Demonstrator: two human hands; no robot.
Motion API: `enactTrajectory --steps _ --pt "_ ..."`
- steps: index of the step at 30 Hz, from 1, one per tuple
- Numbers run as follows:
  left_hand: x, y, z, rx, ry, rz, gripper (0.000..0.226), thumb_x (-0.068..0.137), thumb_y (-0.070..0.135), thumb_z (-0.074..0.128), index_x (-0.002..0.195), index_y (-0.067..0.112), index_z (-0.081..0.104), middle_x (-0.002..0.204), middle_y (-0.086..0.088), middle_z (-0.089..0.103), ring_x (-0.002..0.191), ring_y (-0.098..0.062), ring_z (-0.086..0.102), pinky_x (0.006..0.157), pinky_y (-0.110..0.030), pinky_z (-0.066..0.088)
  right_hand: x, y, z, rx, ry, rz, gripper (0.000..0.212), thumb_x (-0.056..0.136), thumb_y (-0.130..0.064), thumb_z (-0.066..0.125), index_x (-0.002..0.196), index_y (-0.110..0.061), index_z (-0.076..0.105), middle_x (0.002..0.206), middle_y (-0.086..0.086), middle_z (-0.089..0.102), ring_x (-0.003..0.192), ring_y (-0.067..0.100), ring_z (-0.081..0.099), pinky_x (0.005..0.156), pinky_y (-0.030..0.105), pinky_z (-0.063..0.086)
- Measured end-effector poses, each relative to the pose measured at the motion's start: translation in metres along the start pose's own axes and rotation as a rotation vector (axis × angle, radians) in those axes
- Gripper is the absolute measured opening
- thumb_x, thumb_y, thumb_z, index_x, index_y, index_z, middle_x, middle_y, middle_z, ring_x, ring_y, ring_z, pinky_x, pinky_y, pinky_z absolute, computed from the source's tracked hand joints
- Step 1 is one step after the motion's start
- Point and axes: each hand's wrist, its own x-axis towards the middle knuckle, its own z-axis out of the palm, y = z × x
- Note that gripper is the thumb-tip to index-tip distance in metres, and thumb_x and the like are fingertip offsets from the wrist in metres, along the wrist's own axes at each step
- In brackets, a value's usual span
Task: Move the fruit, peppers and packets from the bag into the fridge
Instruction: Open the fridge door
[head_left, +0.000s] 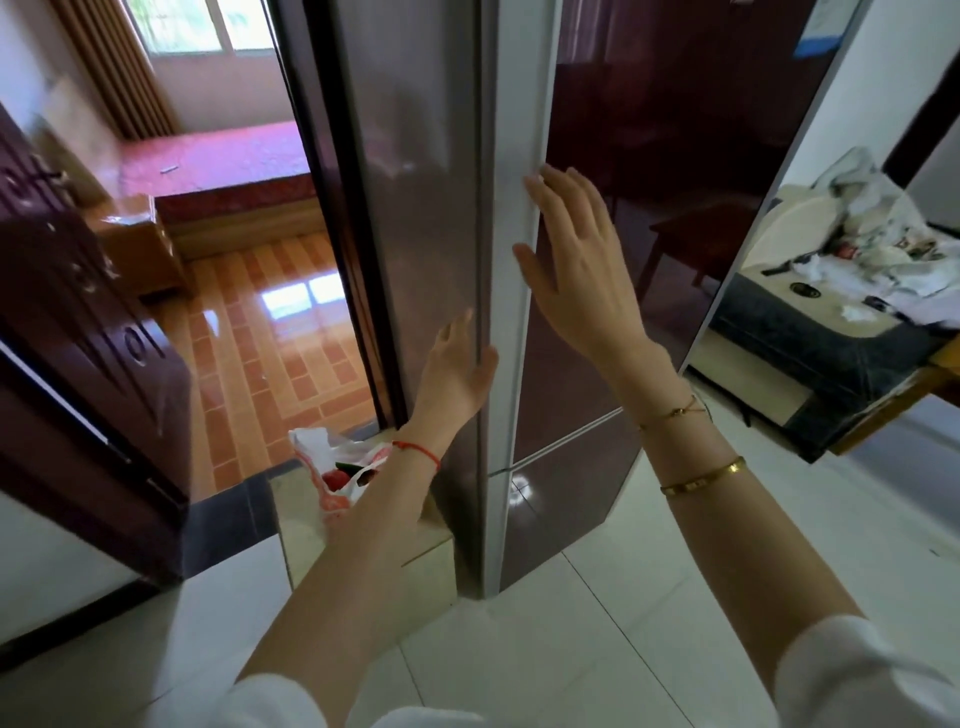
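Note:
A tall dark red fridge (613, 156) with a silver edge strip stands straight ahead, its doors closed. My right hand (571, 260) lies flat with straight fingers against the upper door near that strip. My left hand (457, 364) rests open on the fridge's left corner, lower down. A white plastic bag (337, 467) sits on a low ledge left of the fridge, behind my left forearm. Something red and something green show inside the bag; the rest of its contents are hidden.
An open dark wooden door (78, 312) stands at the left, leading to a room with orange floor tiles (270, 322). A cluttered table (852, 291) is at the right. White floor tiles (597, 649) lie below me.

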Motion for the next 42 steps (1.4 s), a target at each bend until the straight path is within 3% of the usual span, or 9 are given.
enactTrajectory --steps 9,14,21,24,27,33,38,42 --pt "0.025 0.000 0.017 -0.041 -0.110 -0.061 0.063 0.097 0.036 0.042 0.151 0.008 0.025 0.153 -0.016 0.034 0.138 -0.032 0.039 0.109 -0.045 0.036 0.023 0.005 0.019 0.000 -0.010 -0.055 0.061 0.099 -0.029 0.048 0.153 -0.010 0.026 0.160 0.008 0.025 0.150 0.028 0.016 0.123 0.037 0.019" --pt "0.026 -0.002 0.017 -0.042 -0.097 -0.049 0.054 0.097 0.025 0.043 0.147 0.009 0.030 0.148 -0.014 0.037 0.133 -0.031 0.043 0.105 -0.042 0.040 0.024 0.002 0.019 0.029 -0.004 -0.048 0.062 0.098 -0.026 0.051 0.153 -0.009 0.026 0.160 0.009 0.024 0.150 0.026 0.018 0.122 0.037 0.021" --pt "0.020 -0.009 0.019 0.019 -0.111 0.026 0.047 0.102 0.033 0.036 0.143 0.010 0.033 0.143 -0.014 0.041 0.119 -0.027 0.052 0.087 -0.030 0.042 0.016 -0.003 0.019 0.008 -0.009 -0.009 0.068 0.098 -0.030 0.053 0.154 -0.012 0.021 0.161 0.008 0.018 0.150 0.025 0.016 0.121 0.038 0.024" --pt "-0.001 -0.005 0.021 0.013 -0.128 0.120 0.047 0.103 0.040 0.034 0.140 0.011 0.037 0.137 -0.010 0.046 0.107 -0.018 0.055 0.083 -0.026 0.043 0.002 -0.003 0.012 0.021 0.071 0.031 0.070 0.097 -0.033 0.056 0.154 -0.012 0.022 0.159 0.010 0.021 0.147 0.026 0.022 0.117 0.042 0.032" --pt "-0.027 0.002 0.023 -0.009 -0.127 0.222 0.045 0.103 0.040 0.035 0.139 0.015 0.042 0.136 -0.005 0.050 0.108 -0.013 0.058 0.091 -0.024 0.047 -0.019 0.001 -0.001 0.038 0.166 0.074 0.075 0.093 -0.033 0.063 0.153 -0.009 0.024 0.156 0.009 0.023 0.146 0.027 0.024 0.114 0.044 0.036" --pt "-0.051 0.028 0.029 0.001 0.021 0.488 0.024 0.099 0.030 0.050 0.116 0.015 0.060 0.115 -0.001 0.061 0.103 -0.012 0.060 0.092 -0.032 0.053 -0.060 0.018 -0.040 -0.079 0.267 0.080 0.076 0.088 -0.018 0.068 0.150 -0.003 0.028 0.157 0.014 0.027 0.148 0.026 0.024 0.122 0.040 0.023" --pt "-0.051 0.066 0.028 -0.095 0.070 0.486 0.049 0.091 0.045 0.048 0.134 0.020 0.047 0.139 -0.001 0.049 0.126 -0.016 0.050 0.105 -0.042 0.047 -0.088 0.027 -0.070 -0.199 0.283 0.101 0.070 0.090 -0.017 0.063 0.150 -0.002 0.029 0.158 0.016 0.026 0.148 0.032 0.021 0.119 0.050 0.025" --pt "-0.046 0.094 0.032 -0.170 -0.002 0.511 0.067 0.092 0.053 0.044 0.149 0.021 0.030 0.156 -0.002 0.030 0.143 -0.021 0.033 0.112 -0.048 0.039 -0.112 0.041 -0.093 -0.267 0.310 0.130 0.068 0.092 -0.016 0.060 0.150 -0.004 0.026 0.158 0.017 0.026 0.148 0.034 0.020 0.118 0.053 0.027"
